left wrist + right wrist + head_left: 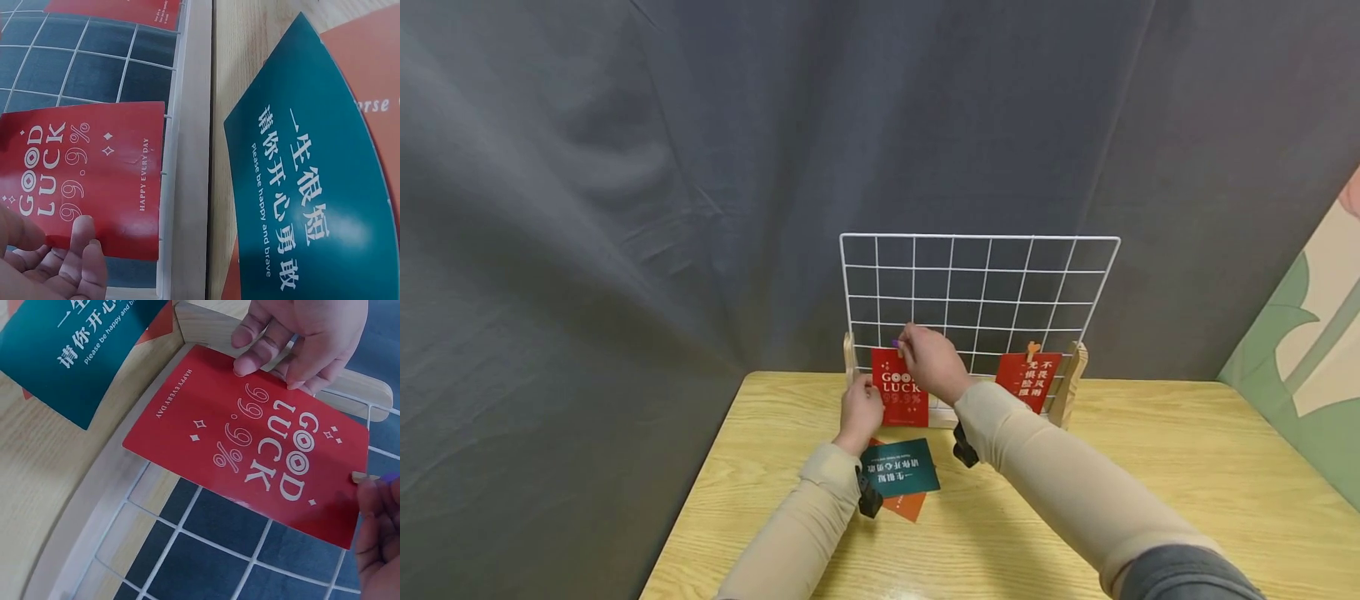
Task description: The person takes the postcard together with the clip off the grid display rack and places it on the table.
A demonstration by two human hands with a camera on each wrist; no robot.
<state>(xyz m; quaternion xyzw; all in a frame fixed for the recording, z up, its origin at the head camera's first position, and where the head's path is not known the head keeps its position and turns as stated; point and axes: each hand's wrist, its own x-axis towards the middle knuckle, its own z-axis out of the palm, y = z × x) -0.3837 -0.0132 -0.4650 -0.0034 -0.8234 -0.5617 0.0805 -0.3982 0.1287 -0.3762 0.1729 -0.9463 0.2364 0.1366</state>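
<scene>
A red "GOOD LUCK" card (904,408) stands upright against the lower left of a white wire grid (985,269). Its left edge is held by my left hand (861,414), whose fingertips (82,234) show at the border in the left wrist view. At the card's top edge, my right hand (934,360) pinches a small wooden clip (361,477) with a purple ornament (390,477). The clip's tip overlaps the card's edge; my fingers hide part of it. Below my hands, a teal card (901,467) with white lettering lies over an orange card (907,505) on the table.
Another red card (1024,377) hangs at the grid's right side under an orange-topped clip (1032,350). Wooden feet (1070,385) support the grid on the wood-grain table (1150,467). A dark grey curtain (760,167) hangs behind, and a patterned panel (1315,333) stands at right.
</scene>
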